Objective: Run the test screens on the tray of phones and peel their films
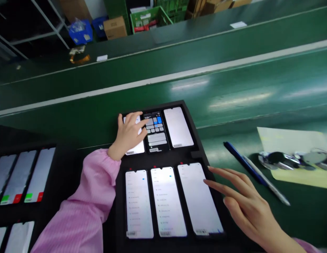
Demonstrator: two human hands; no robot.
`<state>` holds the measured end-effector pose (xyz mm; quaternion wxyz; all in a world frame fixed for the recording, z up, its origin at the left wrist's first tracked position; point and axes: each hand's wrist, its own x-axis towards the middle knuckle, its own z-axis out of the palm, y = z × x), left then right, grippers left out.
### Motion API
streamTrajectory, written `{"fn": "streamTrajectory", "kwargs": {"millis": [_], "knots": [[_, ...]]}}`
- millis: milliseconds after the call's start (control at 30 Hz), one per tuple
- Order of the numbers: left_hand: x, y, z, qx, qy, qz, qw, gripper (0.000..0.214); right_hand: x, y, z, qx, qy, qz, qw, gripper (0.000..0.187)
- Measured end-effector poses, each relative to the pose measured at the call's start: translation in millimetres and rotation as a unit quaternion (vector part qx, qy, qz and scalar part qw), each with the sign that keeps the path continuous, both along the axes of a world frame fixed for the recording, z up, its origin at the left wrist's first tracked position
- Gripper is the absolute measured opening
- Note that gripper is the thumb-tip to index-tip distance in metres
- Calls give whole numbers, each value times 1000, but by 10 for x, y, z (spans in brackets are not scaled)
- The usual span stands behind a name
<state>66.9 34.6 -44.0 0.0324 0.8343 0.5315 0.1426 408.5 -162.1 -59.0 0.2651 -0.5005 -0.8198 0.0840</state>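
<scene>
- Green worktop (226, 86) runs behind our black tray (163, 158); beyond the tray, in the background, sit a blue bin (80, 33), a cardboard box (115, 28) and a green crate (150, 21).
- Left of the tray we have a second tray (23, 212), its phones laid face up, probably so every screen reads without lifting.
- Over the tray's far-left corner lies our left hand (129, 133), fingers spread, index and thumb reaching to the upper-middle phone; whether they press, we cannot tell.
- Down the tray's left column, our hand part-covers the lit upper-left phone (135, 149); the lower-left phone (139, 211) shows a pale list with a blue toggle.
- Mid-tray, the upper-middle phone (157, 138) has a dark screen of grey and blue tiles; the lower-middle phone (170, 203) shows another white list.
- Along the tray's right column, the upper-right phone (179, 126) and lower-right phone (200, 200) look nearly blank white; separate slots presumably stop them sliding together.
- At the tray's right edge, our right hand (247, 200) has fingers loosely spread, pinching nothing, fingertips by the lower-right phone.
- Right of the tray lie a blue pen (233, 153) and yellow paper (297, 177).
</scene>
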Motion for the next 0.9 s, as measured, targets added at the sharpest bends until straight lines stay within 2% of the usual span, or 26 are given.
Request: {"fn": "streamTrajectory", "kwargs": {"millis": [267,467,567,700,800,900], "knots": [[-22,41,-44,0,12,9,1000,40,4,-100,18,-13,-69,-28,997,41],[-8,32,-39,3,16,12,1000,41,-13,63,13,21,-129,-22,991,44],[-4,36,-37,-6,21,14,1000,42,-52,436,141,25,-105,-16,994,44],[-2,24,-33,-12,27,21,999,41,-188,1301,281,-68,-86,-68,992,56],[-9,15,-33,-14,32,21,999,41,-296,1908,253,-91,-92,-91,987,60],[-6,31,-24,-19,34,18,999,42,-355,2239,168,-78,-94,-98,988,59]]}}
